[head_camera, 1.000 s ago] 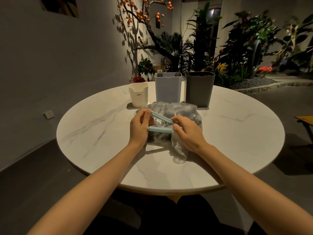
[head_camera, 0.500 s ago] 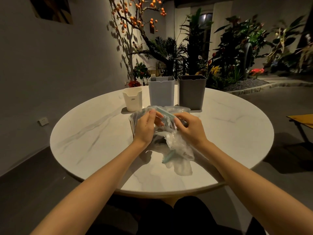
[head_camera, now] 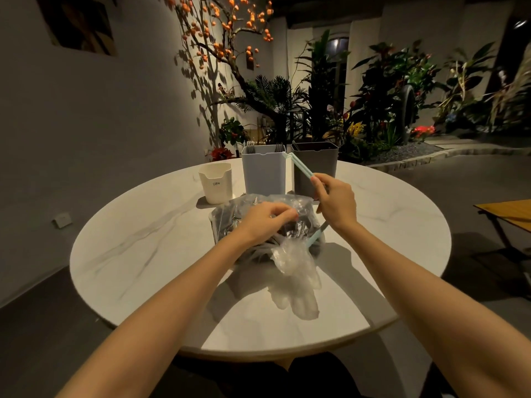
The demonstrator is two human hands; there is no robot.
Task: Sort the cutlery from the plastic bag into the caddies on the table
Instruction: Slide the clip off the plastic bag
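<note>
cutlery bag (head_camera: 290, 254) under left hand (head_camera: 267, 219); right hand (head_camera: 336, 201) grips clip (head_camera: 298, 165).

"What is the person wearing on the arms?"
"Nothing. Both arms are bare up to the edge. The left hand (head_camera: 267, 218) and right hand (head_camera: 336, 201) have no rings."

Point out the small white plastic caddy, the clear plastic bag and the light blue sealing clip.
small white plastic caddy (head_camera: 216, 185), head view, front wall.
clear plastic bag (head_camera: 298, 271), head view, loose mouth.
light blue sealing clip (head_camera: 298, 165), head view, raised bar.
</note>
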